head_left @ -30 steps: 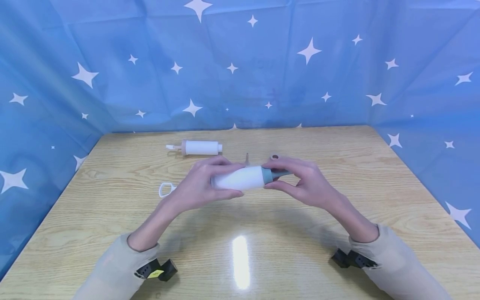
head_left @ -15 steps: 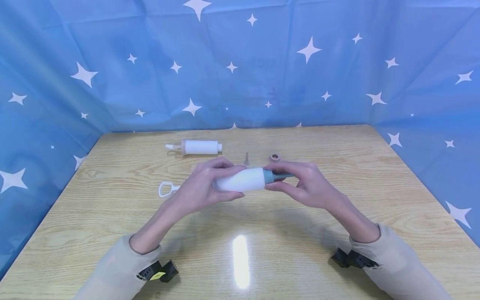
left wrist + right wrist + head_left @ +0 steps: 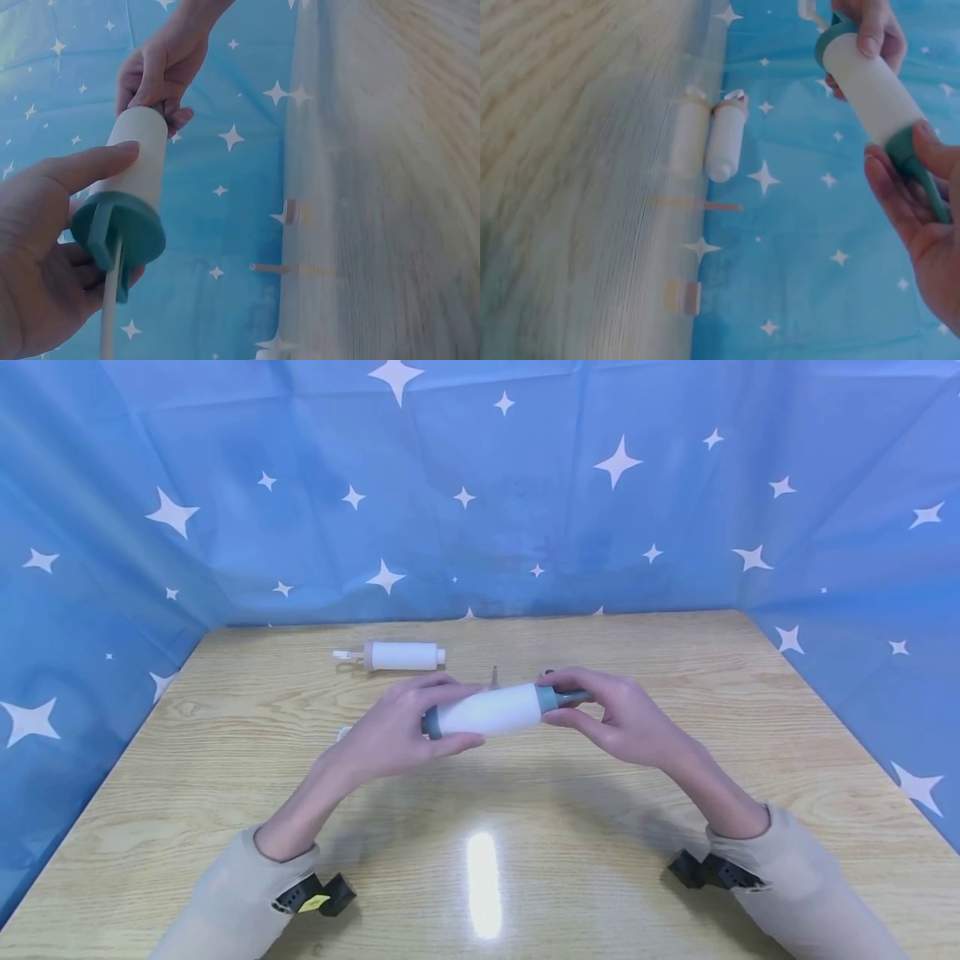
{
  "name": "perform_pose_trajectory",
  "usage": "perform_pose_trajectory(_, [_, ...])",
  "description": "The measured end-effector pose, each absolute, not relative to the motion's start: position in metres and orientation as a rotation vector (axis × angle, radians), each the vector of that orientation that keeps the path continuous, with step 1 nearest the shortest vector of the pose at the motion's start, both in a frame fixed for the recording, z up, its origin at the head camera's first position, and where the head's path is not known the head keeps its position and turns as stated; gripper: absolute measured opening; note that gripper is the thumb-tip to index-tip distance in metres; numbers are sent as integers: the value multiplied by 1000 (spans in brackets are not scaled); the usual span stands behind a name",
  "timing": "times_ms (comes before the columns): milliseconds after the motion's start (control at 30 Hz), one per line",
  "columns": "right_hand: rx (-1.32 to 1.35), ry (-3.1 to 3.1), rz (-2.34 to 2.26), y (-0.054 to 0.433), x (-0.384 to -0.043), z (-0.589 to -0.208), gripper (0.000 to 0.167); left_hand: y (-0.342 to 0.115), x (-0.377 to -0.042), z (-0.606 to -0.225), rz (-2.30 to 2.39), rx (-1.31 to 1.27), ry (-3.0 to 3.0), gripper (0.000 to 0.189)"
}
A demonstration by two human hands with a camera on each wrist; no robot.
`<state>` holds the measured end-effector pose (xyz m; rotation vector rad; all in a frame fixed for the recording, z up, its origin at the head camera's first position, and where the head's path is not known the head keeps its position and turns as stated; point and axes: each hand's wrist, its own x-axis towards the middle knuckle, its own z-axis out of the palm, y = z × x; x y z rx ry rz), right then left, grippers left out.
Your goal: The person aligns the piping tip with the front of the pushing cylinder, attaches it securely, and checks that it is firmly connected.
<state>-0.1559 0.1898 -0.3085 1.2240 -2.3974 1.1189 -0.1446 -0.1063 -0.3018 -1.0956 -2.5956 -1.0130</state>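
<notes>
A white-barrelled decorating syringe (image 3: 491, 710) with teal ends is held level above the table, between both hands. My left hand (image 3: 397, 727) grips its rear, thumb along the barrel, around the teal flanged cap (image 3: 124, 229) seen in the left wrist view. A thin white plunger rod (image 3: 111, 315) comes out of that cap. Its pale loop handle (image 3: 808, 10) shows in the right wrist view and is mostly hidden by the left hand in the head view. My right hand (image 3: 615, 718) pinches the teal front collar, where a slim tapered teal nozzle (image 3: 932, 193) points into the palm.
A second white syringe (image 3: 405, 656) with a pinkish cap lies at the back of the wooden table (image 3: 600, 877). A small brownish tapered nozzle (image 3: 494, 677) stands behind the held barrel. A pinkish ring (image 3: 692, 298) sits near it, mostly covered by the right hand in the head view.
The front of the syringe has moved right and slightly up with my right hand. The teal rear cap has come into sight at my left hand, and the loop handle is now mostly hidden.
</notes>
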Motion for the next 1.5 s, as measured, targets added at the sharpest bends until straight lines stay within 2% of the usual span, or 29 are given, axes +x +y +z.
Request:
perform_pose_trajectory(567, [1236, -2424, 1109, 198, -171, -319, 39, -120, -162, -311, -1018, -1018, -2681, 45])
perform_pose_trajectory(1233, [1174, -2665, 952, 209, -192, -336, 11, -129, -183, -334, -998, -1013, -2735, 43])
perform_pose_trajectory(1500, [1160, -2809, 920, 212, -195, -339, 11, -126, -190, -351, -1069, -1033, -2787, 40])
